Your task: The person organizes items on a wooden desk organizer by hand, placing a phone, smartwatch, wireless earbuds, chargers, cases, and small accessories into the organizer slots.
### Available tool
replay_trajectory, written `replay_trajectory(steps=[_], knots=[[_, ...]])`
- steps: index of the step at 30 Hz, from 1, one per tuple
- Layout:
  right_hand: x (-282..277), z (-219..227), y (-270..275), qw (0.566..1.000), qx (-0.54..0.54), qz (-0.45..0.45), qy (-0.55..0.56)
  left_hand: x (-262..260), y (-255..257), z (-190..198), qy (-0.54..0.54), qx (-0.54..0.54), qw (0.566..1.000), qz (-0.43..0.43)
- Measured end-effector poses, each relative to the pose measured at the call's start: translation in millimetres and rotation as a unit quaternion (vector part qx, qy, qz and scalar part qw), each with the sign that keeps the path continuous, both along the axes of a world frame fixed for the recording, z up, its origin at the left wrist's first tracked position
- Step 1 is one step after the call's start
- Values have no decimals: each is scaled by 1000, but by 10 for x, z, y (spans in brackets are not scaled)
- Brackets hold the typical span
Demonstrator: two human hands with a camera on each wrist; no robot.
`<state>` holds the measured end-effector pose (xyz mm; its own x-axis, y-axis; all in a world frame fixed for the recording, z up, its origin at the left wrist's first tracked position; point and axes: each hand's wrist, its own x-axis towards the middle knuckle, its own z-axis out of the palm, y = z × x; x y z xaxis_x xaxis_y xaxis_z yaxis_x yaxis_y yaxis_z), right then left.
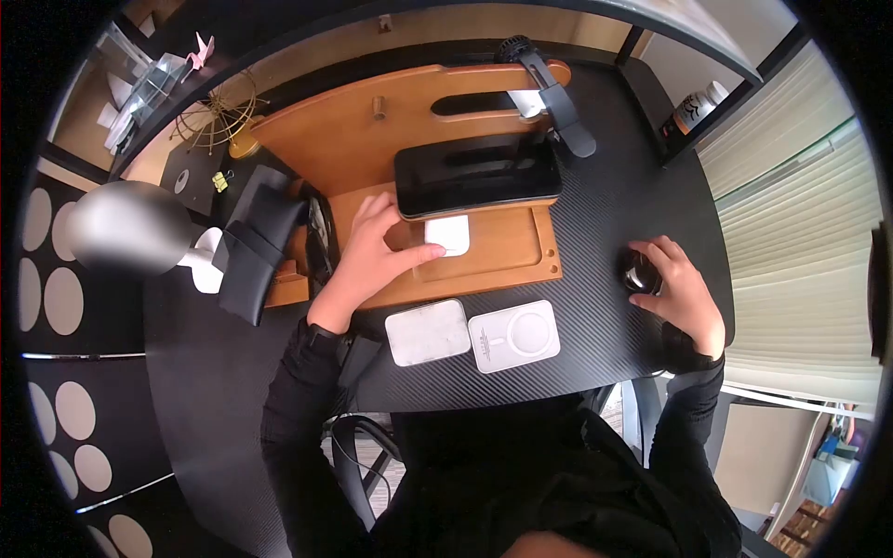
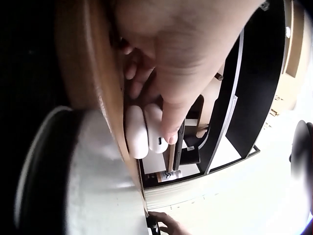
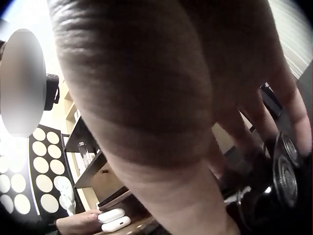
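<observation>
My left hand (image 1: 377,246) reaches over the wooden desk organizer (image 1: 502,265), its thumb touching a white earbud case (image 1: 450,234) and its other fingers spread behind. In the left wrist view two white earbud cases sit one on the other: the thumb rests on the upper case (image 2: 155,127), while the lower case (image 2: 136,132) lies on the wood. My right hand (image 1: 684,290) grips a glossy black object (image 1: 641,273) at the desk's right, thumb and fingers around its sides. The right wrist view shows round ringed discs (image 3: 285,181) on this black object.
A black phone (image 1: 479,174) leans on the organizer above the cases. Near the front edge lie a white slab (image 1: 428,333) and a white power bank with a ring (image 1: 513,337). A black folded pouch (image 1: 263,242) stands left, beside a white lamp-like stand (image 1: 206,260).
</observation>
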<state>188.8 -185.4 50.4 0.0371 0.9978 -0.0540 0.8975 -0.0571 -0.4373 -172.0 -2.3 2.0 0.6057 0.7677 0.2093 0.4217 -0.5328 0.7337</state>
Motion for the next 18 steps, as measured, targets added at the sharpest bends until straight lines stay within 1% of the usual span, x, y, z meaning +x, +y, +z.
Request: replay_trajectory(steps=[1,3,4,5,6,7,10,13,16,18], knots=[[3,16,7,1000,0,-1,0,14,-1,17,2,14,1000,-8],[-16,62,75,998,-50,15,37,34,-2,35,6,30,999,-17],[-52,50,122,998,-48,15,38,34,-7,31,36,57,998,-21],[-108,33,182,996,-23,66,59,33,-9,23,65,84,994,-24],[-168,30,250,990,2,118,79,33,0,11,64,84,994,-24],[-246,46,334,985,20,162,63,34,16,-7,72,94,993,-27],[-548,83,546,974,43,219,34,30,46,-73,74,108,991,-32],[-770,23,676,971,55,232,35,34,26,-61,65,110,991,-28],[-814,-52,749,964,73,250,47,21,51,-24,61,115,991,-12],[-796,-109,726,959,84,253,93,27,10,-56,64,120,991,-3]])
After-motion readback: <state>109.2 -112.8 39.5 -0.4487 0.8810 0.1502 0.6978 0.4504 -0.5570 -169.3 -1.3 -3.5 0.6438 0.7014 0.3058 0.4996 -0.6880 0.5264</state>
